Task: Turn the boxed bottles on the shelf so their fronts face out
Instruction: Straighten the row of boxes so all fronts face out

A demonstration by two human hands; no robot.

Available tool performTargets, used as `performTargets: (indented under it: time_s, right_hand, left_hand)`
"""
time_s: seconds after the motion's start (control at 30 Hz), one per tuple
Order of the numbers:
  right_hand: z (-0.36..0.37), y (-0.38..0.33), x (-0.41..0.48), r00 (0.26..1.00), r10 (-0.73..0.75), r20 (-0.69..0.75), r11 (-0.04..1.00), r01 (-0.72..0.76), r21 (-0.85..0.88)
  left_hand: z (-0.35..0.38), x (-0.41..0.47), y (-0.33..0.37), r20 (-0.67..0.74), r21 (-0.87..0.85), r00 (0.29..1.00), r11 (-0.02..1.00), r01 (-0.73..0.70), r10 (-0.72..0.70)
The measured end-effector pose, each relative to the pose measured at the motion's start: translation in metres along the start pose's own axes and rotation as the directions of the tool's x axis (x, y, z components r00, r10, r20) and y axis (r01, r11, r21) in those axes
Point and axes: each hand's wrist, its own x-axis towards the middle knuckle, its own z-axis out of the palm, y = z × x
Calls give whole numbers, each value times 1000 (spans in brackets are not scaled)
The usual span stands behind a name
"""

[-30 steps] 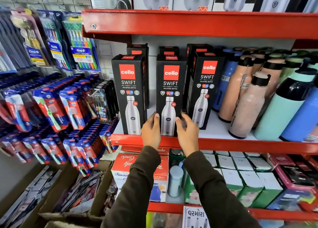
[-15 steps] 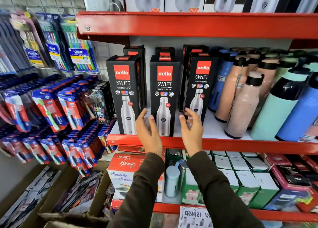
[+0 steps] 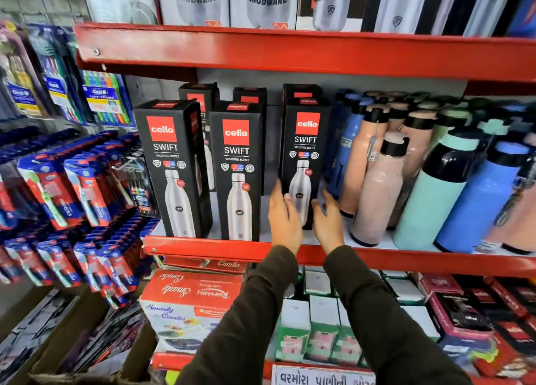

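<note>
Red shop shelf (image 3: 208, 246), three black Cello boxes at front.
Left hand (image 3: 285, 214) and right hand (image 3: 327, 220) open, flanking rightmost box (image 3: 304, 158); contact unclear, blurred. Loose bottles (image 3: 380, 193) just beside.

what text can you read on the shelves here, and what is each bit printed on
"cello" and "SWIFT": left boxed bottle, middle boxed bottle, right boxed bottle.
"MODWARE": white boxes, top shelf.
"Oral-B": toothbrush packs.
"Smarty Combo": red and white box below.
Gujarati sign at the bottom: only partly in view.
Small print and badges on the boxed bottles: too blurred to read.
</note>
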Motion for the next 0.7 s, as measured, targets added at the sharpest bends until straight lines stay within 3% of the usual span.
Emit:
performTargets:
  time_s: [0.1,0.2,0.7]
  right_hand:
    - [-8,-2,5,999,4,55,999,-2,-34]
    - [-14,4,7,997,31,71,999,-28,-42]
    - [-32,-3,-10,996,-57,64,998,59,-30]
  left_hand:
    - [14,16,-9,-16,-6,984,984,178,-178]
    - [19,20,-17,2,22,963,963,268,-268]
    - [9,4,-13,-109,35,969,973,228,-224]
